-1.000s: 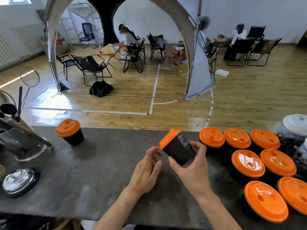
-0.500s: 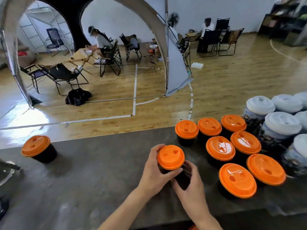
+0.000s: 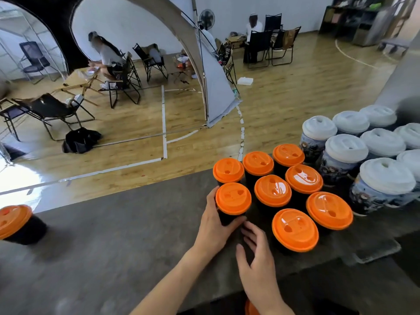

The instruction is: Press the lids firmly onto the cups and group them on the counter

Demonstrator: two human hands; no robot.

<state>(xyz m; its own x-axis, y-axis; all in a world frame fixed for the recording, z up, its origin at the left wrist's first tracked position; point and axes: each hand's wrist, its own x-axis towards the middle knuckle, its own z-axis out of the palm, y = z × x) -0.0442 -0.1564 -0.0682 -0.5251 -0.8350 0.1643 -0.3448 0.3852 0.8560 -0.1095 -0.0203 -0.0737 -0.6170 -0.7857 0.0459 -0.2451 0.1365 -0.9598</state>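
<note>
Looks to me like indoor sports hall turned pop-up drinks stand. Wooden floor (image 3: 284,105) with white court lines (image 3: 164,123) at 12 o'clock. Grey arched tent (image 3: 204,64) standing on it, folding camp chairs (image 3: 52,110) at 10 o'clock, people seated at small tables behind. Pedestal fan (image 3: 206,18) by far wall, dark shelving (image 3: 354,19) at 1 o'clock. Near me, grey surface (image 3: 113,235) carrying orange-lidded cups (image 3: 272,192) and white-lidded cups (image 3: 345,151) at 2 o'clock.

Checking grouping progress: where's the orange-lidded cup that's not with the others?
Head view, far left: the lone cup stands on the counter, well apart from the orange-lidded cluster on the right.
</note>
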